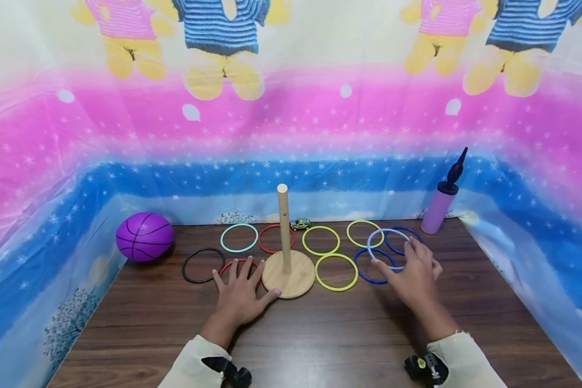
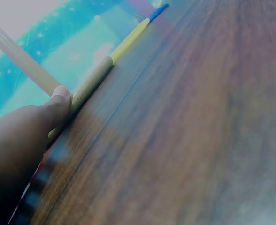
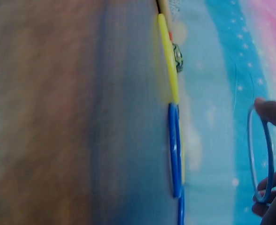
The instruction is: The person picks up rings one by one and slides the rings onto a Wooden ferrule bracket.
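My right hand (image 1: pixel 414 277) pinches a light blue ring (image 1: pixel 369 243) between thumb and fingers. In the right wrist view this ring (image 3: pixel 250 150) is raised off the tabletop. Two dark blue rings (image 1: pixel 372 282) lie below and behind it. My left hand (image 1: pixel 240 295) lies with spread fingers over a red ring (image 1: pixel 228 263), partly hiding it. Its thumb rests at the edge of the round wooden base (image 1: pixel 300 283), also seen in the left wrist view. From that base rises an upright wooden post (image 1: pixel 284 231) with nothing around it.
Right of the stand lie several yellow rings (image 1: pixel 317 272). Behind and left are another red ring (image 1: pixel 267 250), a turquoise ring (image 1: pixel 222 237) and a black ring (image 1: pixel 184 267). A toy car (image 1: pixel 300 224), purple ball (image 1: pixel 144 237) and purple hand pump (image 1: pixel 438 210) stand near the back cloth.
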{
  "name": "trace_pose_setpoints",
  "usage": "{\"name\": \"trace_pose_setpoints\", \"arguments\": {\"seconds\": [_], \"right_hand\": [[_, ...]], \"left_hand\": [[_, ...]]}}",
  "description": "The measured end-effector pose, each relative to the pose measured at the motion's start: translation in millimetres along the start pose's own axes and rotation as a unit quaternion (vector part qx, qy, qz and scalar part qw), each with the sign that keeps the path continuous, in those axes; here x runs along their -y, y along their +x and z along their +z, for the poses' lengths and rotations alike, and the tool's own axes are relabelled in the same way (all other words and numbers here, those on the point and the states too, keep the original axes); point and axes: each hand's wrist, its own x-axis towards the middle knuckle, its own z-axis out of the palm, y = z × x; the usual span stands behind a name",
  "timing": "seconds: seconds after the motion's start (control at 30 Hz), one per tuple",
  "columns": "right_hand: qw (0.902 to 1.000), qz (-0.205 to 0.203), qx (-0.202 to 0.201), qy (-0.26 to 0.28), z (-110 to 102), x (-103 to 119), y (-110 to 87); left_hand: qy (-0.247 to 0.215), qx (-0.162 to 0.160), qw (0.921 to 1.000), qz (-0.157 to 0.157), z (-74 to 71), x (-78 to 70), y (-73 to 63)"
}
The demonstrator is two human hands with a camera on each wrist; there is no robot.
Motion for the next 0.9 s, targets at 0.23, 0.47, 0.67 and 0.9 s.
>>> {"name": "trace_pose_setpoints", "arguments": {"seconds": [0.23, 0.47, 0.67, 0.9], "right_hand": [[0.9958, -0.071, -0.021, 0.053, 4, 19, 9.7], [0.9887, -0.115, -0.022, 0.094, 2, 47, 19.9], [0.9875, -0.132, 0.005, 0.086, 0, 67, 29.9], [0.983, -0.113, 0.043, 0.138, -7, 84, 41.0]], "left_hand": [[-0.003, 0.0, 1.0, -0.001, -0.9, -0.6, -0.5], [-0.008, 0.002, 0.9999, -0.006, -2.0, 1.0, -2.2], [-0.01, 0.003, 0.9999, -0.008, -2.2, 2.5, -4.0], [-0.012, 0.002, 0.9999, -0.001, -2.6, 0.6, -2.5]]}}
